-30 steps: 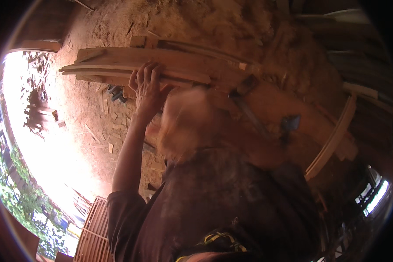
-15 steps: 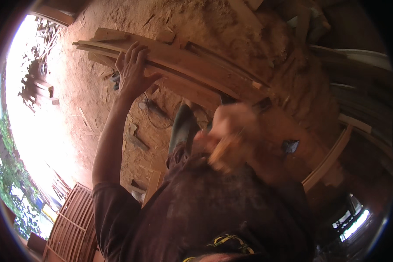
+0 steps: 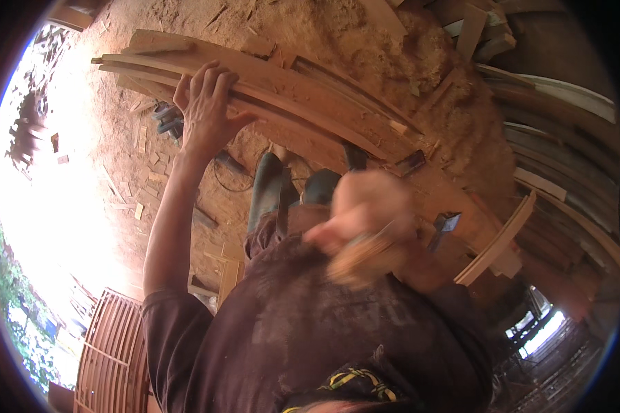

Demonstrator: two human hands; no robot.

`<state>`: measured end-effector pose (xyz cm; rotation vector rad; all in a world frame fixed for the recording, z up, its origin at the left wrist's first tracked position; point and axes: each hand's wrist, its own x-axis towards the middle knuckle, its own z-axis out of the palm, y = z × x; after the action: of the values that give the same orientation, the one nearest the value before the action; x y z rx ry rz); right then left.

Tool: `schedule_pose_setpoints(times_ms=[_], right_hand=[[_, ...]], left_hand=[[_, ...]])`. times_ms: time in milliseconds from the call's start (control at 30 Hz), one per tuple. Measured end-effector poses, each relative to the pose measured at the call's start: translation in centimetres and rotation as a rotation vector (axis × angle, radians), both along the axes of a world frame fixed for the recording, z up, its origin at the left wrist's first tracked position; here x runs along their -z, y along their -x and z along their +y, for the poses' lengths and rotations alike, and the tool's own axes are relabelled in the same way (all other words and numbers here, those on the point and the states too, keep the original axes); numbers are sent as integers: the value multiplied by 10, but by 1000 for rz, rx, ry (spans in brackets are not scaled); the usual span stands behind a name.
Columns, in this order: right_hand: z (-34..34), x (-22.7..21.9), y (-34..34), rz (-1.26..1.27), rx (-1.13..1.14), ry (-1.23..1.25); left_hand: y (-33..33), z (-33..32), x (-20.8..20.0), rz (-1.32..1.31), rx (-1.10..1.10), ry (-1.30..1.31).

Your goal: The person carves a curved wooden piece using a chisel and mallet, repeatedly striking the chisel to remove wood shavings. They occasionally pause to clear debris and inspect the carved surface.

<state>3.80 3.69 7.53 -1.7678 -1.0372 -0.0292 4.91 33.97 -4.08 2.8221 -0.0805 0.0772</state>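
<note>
My left hand (image 3: 210, 103) lies over a long, narrow wooden strip (image 3: 289, 118), its fingers hooked across the far side and the thumb spread along the near side. The strip rests on a wide plank bench (image 3: 310, 89) that runs from the upper left toward the lower right. In front of my chest, my right hand (image 3: 372, 199) is closed and smeared by motion. A light-brown wooden piece (image 3: 362, 261) shows in it, too blurred to tell its kind. Just past that hand, a small dark block-shaped object (image 3: 411, 163) sits on the bench.
Sawdust and offcuts cover the ground. A dark power tool (image 3: 167, 120) lies beyond my left forearm. On the right are a shiny metal piece (image 3: 446, 224), a curved wooden piece (image 3: 499, 241) and stacked curved boards (image 3: 558, 144). A slatted wooden panel (image 3: 110, 351) stands lower left.
The view has shifted, so the bench and strip appear farther left. My left hand stays on the strip. The right hand still moves with the wooden piece, which now sits slightly lower in view.
</note>
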Motion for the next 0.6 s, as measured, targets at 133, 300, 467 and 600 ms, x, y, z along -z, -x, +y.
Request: schedule_pose_setpoints(times_ms=[133,300,467,600], right_hand=[[25,9,21,-65,-23,-27],[-5,-2,-24,394,160,-132],[37,3,2,-164,76,92],[50,14,13,-122,-47,98]], left_hand=[[1,1,3,-15,-15,47],[-1,-1,5,-32,-3,104],[0,-5,-3,74,-17,38],[-1,2,7,35,-6,104]])
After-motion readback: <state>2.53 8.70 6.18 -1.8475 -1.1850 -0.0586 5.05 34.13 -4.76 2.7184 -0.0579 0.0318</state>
